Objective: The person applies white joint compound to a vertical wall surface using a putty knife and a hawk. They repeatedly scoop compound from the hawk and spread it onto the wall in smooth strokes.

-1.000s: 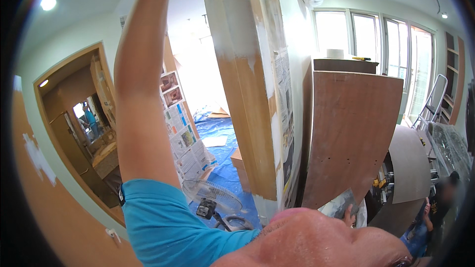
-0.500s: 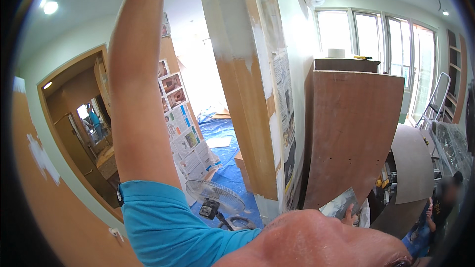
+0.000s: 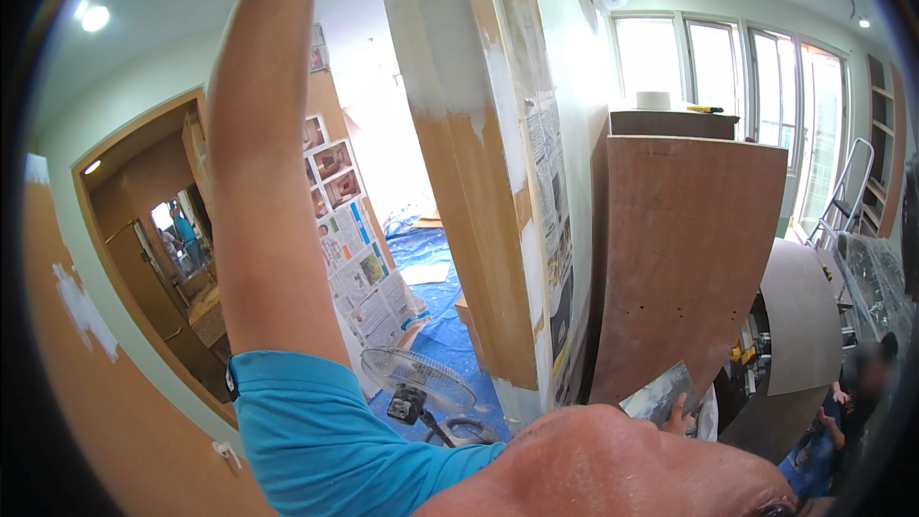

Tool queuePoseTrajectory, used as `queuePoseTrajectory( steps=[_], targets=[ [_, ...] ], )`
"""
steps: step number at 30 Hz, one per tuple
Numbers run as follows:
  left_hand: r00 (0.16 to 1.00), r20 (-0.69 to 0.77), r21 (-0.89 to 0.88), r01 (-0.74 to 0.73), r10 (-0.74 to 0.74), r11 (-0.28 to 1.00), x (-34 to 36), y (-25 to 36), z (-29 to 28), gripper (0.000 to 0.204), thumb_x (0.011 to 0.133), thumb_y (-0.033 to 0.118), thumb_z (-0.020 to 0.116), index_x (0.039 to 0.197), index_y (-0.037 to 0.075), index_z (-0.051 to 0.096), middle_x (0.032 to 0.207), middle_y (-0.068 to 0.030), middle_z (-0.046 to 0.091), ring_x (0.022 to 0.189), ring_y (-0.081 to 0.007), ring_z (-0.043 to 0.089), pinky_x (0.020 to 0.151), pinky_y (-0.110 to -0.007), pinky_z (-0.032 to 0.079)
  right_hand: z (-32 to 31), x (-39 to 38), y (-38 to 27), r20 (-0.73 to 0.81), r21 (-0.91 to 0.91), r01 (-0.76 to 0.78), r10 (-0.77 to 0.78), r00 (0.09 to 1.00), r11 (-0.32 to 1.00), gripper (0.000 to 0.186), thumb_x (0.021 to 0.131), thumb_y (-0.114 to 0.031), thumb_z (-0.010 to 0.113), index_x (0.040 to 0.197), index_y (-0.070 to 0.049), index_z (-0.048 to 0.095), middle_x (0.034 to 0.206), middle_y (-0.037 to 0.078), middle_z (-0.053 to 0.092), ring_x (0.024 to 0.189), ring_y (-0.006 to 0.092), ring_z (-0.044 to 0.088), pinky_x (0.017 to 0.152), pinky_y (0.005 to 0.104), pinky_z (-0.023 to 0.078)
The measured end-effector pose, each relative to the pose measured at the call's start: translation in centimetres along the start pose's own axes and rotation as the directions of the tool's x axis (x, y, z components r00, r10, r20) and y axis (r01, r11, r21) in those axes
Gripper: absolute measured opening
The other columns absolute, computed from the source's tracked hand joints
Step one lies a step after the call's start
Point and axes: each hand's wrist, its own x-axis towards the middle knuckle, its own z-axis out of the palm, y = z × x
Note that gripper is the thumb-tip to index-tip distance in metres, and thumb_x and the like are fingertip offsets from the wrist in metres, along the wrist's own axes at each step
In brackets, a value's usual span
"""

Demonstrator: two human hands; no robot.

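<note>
Unreadable newsprint (image 3: 553, 177) lines the post (image 3: 459, 168); the right hand (image 3: 678, 415) holds a plate (image 3: 667, 393).

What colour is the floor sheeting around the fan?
Blue sheeting; the head view shows it best, around the fan.

I am facing a blue sheet (image 3: 436, 249) covering the floor, a fan (image 3: 406, 404) standing on it, a white sheet (image 3: 424, 274) lying flat, a dark brown unit (image 3: 670, 125) bearing a white roll (image 3: 653, 99) and yellow-and-black tool (image 3: 706, 109).
</note>
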Motion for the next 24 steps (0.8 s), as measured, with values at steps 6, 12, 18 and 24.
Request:
queuePoseTrajectory(
  steps=[6,12,18,24],
  targets=[
    [0.997,-0.024,0.076,-0.067,0.069,0.995,-0.6,0.8,0.3,0.043,0.098,0.001,0.046,0.139,-0.005,0.056,0.148,-0.0253,0.053,0.134,-0.0395,0.054,0.119,-0.045,0.04,0.9,-0.5,-0.7,-0.037,0.002,-0.059,0.059,0.998,0.998,0.065,0.104,-0.037,0.062,0.152,-0.003,0.036,0.145,0.012,0.051,0.129,0.0255,0.054,0.107,0.0407,0.048],
    [0.999,0.014,-0.067,-0.039,0.04,0.997,-5.1,3.9,-1.3,0.04,0.097,0.003,0.049,0.135,0.0,0.062,0.136,-0.0202,0.063,0.129,-0.0344,0.059,0.116,-0.043,0.043,0.7,0.6,0.6,0.125,0.02,0.13,-0.131,0.983,0.991,0.063,0.104,-0.037,0.061,0.152,-0.003,0.037,0.145,0.011,0.051,0.128,0.0259,0.055,0.105,0.0404,0.049],
    [0.998,-0.055,-0.093,0.038,-0.043,0.995,-4.6,0.9,-3.6,0.039,0.101,0.001,0.045,0.134,0.01,0.065,0.146,-0.0141,0.059,0.137,-0.0308,0.054,0.117,-0.043,0.042,0.9,0.6,0.0,0.085,0.099,0.04,-0.049,0.995,0.994,0.061,0.105,-0.035,0.061,0.151,-0.003,0.038,0.145,0.011,0.051,0.128,0.0253,0.055,0.105,0.039,0.049],
    [0.997,-0.071,-0.027,-0.041,0.039,0.999,-2.5,-1.5,-0.9,0.037,0.103,0.007,0.045,0.136,0.011,0.063,0.15,-0.0142,0.055,0.138,-0.0353,0.051,0.118,-0.044,0.04,1.3,-0.7,-0.9,0.029,0.001,0.058,-0.058,0.998,0.998,0.061,0.105,-0.035,0.06,0.15,0.001,0.041,0.143,0.012,0.053,0.128,0.0255,0.055,0.106,0.039,0.048]
  ],
)
